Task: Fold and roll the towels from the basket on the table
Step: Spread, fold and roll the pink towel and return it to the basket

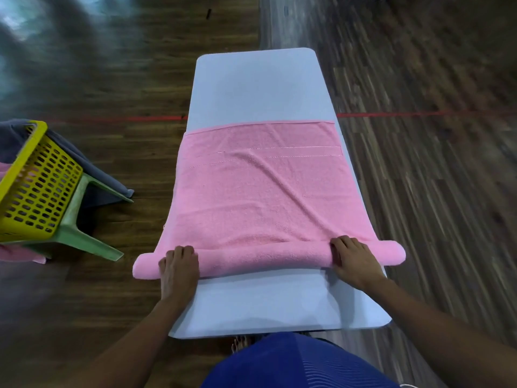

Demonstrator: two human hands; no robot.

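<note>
A pink towel [260, 191] lies folded across the narrow grey table [260, 85], its near end wound into a roll [265, 257] that sticks out past both table sides. My left hand [179, 266] lies on the roll's left part with its fingers curled over the top. My right hand [354, 259] grips the roll's right part the same way. The rest of the towel lies mostly flat beyond the roll, with a diagonal crease. A yellow basket [36, 186] stands at the left with grey and pink towels hanging out.
The basket rests on a green plastic stool [81, 228] on the dark wooden floor. A red line [405, 114] crosses the floor behind the table. Bare grey tabletop shows beyond the towel and between the roll and my body.
</note>
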